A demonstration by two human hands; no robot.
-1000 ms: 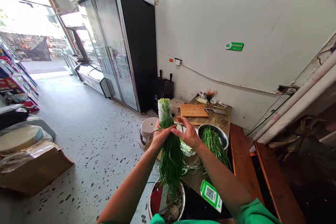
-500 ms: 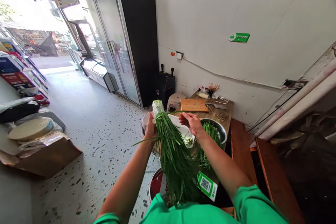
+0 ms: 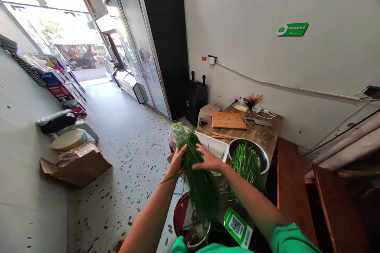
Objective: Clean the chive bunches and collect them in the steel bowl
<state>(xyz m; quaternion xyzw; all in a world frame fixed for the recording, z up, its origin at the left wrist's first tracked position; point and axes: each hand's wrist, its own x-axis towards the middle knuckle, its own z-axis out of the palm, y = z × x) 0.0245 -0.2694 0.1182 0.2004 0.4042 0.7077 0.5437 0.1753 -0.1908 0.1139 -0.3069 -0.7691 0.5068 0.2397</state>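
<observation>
A thick bunch of long garlic chives (image 3: 203, 195), wrapped in clear plastic at its pale stem end, hangs with its leaves down towards my lap. My left hand (image 3: 177, 161) is closed round the bunch from the left, thumb up. On the other side, my right hand (image 3: 210, 161) has its fingers spread against or just over the leaves; whether it touches them is unclear. Behind it lies a white tray (image 3: 214, 142), partly hidden. More loose chives (image 3: 246, 163) fill a steel bowl (image 3: 265, 160) at the right and spill over its near edge.
A wooden table (image 3: 271, 136) bears a cutting board (image 3: 228, 120), a cleaver (image 3: 261, 122) and chopsticks. Below the bunch stands a bucket (image 3: 177, 216) with scraps; beside it is a QR-code card (image 3: 237, 227). A stool (image 3: 208, 110), black speaker (image 3: 196, 101) and red-brown bench (image 3: 292, 174) surround the table.
My right hand has gone from a pinch on a thin strand beside the bunch to spread fingers at the leaves. The bunch has tilted slightly, and the view has turned left.
</observation>
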